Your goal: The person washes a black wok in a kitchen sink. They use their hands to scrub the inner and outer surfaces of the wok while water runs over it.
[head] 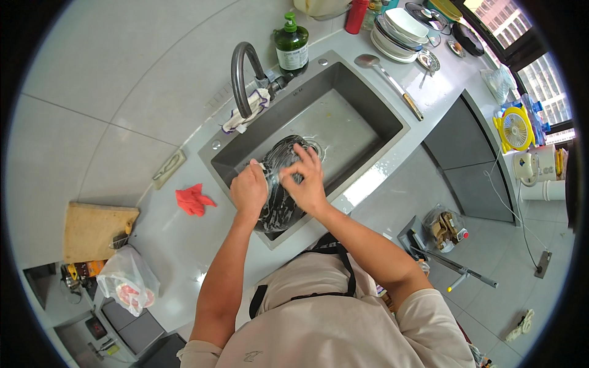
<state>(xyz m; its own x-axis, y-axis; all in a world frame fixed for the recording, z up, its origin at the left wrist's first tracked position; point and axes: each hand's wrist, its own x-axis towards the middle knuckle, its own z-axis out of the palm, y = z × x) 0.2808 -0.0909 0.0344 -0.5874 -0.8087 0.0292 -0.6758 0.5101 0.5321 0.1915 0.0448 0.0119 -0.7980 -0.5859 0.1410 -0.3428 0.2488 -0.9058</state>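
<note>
A dark, round piece of cookware (279, 209), likely a pan or lid, is tilted in the left part of the steel sink (338, 119), streaked with white suds. My left hand (250, 187) is closed on its left rim, and something pale shows beside the fingers. My right hand (303, 177) is over the dark surface, thumb and index finger pinched together, the other fingers spread; whether it holds something small cannot be told. A curved faucet (239, 76) rises behind the sink, with a white cloth (248, 110) hanging at its base.
Behind the sink stands a green pump bottle (292, 48). A ladle (391, 85) and stacked dishes (398, 34) are on the counter to the right. To the left lie a red cloth (194, 199), a cutting board (96, 230) and a plastic bag (129, 280).
</note>
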